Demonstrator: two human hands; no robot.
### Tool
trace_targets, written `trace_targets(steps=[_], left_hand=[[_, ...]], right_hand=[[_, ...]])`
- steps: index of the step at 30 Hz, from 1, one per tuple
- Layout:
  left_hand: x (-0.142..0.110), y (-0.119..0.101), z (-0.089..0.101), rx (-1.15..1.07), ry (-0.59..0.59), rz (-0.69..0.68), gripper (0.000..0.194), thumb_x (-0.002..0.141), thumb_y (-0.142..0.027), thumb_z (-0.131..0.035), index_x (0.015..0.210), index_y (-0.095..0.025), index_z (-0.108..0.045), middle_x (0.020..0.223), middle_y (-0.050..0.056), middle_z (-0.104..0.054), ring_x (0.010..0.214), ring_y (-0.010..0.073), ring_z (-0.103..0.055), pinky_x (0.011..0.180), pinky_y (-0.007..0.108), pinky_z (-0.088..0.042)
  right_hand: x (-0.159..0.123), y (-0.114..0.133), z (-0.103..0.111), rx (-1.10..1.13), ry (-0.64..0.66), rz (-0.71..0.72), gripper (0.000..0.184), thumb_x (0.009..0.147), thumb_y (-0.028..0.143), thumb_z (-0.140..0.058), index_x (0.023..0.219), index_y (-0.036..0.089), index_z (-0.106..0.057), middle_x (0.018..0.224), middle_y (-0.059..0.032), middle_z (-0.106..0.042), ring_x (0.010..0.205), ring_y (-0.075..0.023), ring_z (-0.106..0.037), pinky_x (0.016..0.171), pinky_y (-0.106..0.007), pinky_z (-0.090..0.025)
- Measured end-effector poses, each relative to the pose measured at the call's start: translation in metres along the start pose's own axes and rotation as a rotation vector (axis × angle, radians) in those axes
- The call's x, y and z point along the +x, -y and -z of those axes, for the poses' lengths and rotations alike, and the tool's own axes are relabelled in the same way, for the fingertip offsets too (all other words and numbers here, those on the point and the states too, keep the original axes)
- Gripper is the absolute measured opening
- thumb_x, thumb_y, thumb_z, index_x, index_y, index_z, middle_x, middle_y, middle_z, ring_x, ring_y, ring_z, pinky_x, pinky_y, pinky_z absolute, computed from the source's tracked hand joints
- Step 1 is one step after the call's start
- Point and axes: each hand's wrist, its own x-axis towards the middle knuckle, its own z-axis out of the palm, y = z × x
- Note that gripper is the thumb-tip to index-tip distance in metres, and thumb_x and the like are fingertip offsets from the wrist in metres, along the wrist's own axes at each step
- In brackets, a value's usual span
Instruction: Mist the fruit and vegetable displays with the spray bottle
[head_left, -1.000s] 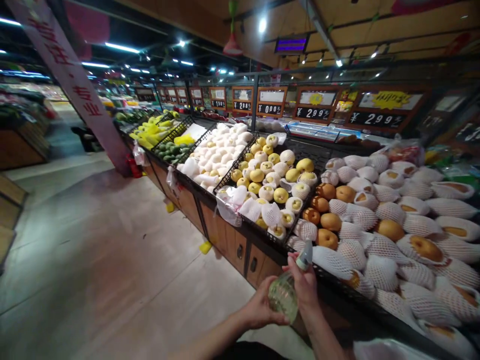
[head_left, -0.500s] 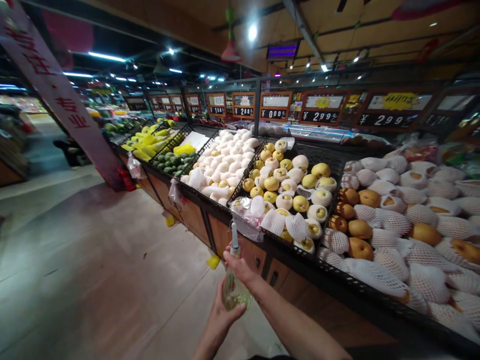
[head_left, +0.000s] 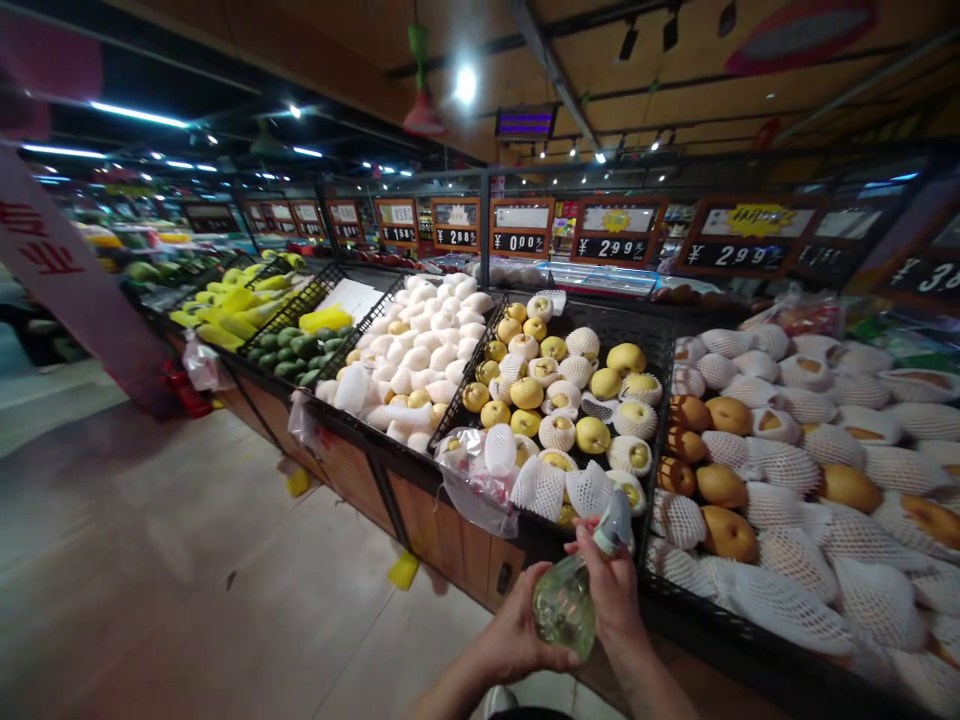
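Observation:
A clear spray bottle [head_left: 564, 606] with pale yellowish liquid and a grey-white spray head is held between both my hands, tilted toward the right. My left hand [head_left: 519, 625] cups the bottle's lower body from the left, thumb beneath it. Higher up, my right hand [head_left: 609, 580] wraps round the neck, just under the spray head. The spray head overlaps the front edge of a black crate of yellow pears [head_left: 592, 435], some bare and some in white foam nets. Whether a finger rests on the trigger I cannot make out.
Brown pears in foam nets [head_left: 780, 450] fill the right crate. Left of the yellow pears lie white-wrapped fruit [head_left: 420, 355], green fruit [head_left: 296, 350] and yellow fruit [head_left: 232, 305]. A plastic bag [head_left: 480, 500] hangs over the front edge. Price signs [head_left: 611, 232] line the back.
The spray bottle, in both hands, has moved right and gone from upright to tilted right, closer to the yellow pear crate. The camera view has turned to the right.

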Motion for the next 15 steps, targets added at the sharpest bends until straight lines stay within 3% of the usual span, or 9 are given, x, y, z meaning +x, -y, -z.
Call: trace_targets(steps=[3,6,8,12,15], left_hand=[[0.019,-0.004,0.004,0.015,0.046,0.017,0.125,0.037,-0.049,-0.111,0.146,-0.027,-0.053,0.146,0.015,-0.058,0.141,0.0435,-0.054,0.121,0.059,-0.041],[0.021,-0.009,0.017,-0.024,-0.021,-0.013,0.122,0.041,-0.053,-0.109,0.144,-0.026,-0.049,0.145,0.017,-0.059,0.140,0.0438,-0.056,0.119,0.058,-0.043],[0.014,-0.014,0.029,-0.039,-0.121,-0.065,0.119,0.046,-0.058,-0.107,0.144,-0.026,-0.046,0.146,0.019,-0.060,0.141,0.0439,-0.057,0.119,0.057,-0.044],[-0.008,-0.031,0.058,-0.038,-0.417,-0.145,0.109,0.053,-0.062,-0.102,0.142,-0.026,-0.051,0.140,0.017,-0.068,0.135,0.0433,-0.064,0.117,0.057,-0.049],[-0.022,-0.046,0.084,-0.004,-0.630,-0.146,0.101,0.052,-0.062,-0.102,0.135,-0.023,-0.060,0.132,0.017,-0.072,0.133,0.0454,-0.066,0.115,0.057,-0.053]], right_hand=[[0.015,0.002,-0.001,-0.008,-0.049,-0.003,0.061,0.065,0.067,-0.088,0.099,0.022,-0.065,0.079,-0.0023,-0.076,0.068,-0.0255,-0.074,0.065,-0.035,-0.058],[0.027,-0.001,-0.027,-0.019,0.055,0.026,0.055,0.069,0.062,-0.086,0.101,0.023,-0.066,0.088,-0.0026,-0.077,0.067,-0.0235,-0.073,0.066,-0.035,-0.059],[0.031,-0.005,-0.057,-0.030,0.190,0.058,0.047,0.072,0.058,-0.084,0.099,0.023,-0.065,0.091,-0.0021,-0.077,0.066,-0.0216,-0.072,0.067,-0.035,-0.060],[0.027,-0.017,-0.138,-0.098,0.465,0.106,0.032,0.077,0.049,-0.078,0.093,0.025,-0.063,0.088,-0.0008,-0.075,0.064,-0.0194,-0.069,0.065,-0.034,-0.059],[0.018,-0.025,-0.194,-0.134,0.568,0.111,0.029,0.073,0.044,-0.080,0.091,0.026,-0.065,0.080,0.0009,-0.073,0.066,-0.0205,-0.068,0.059,-0.031,-0.056]])
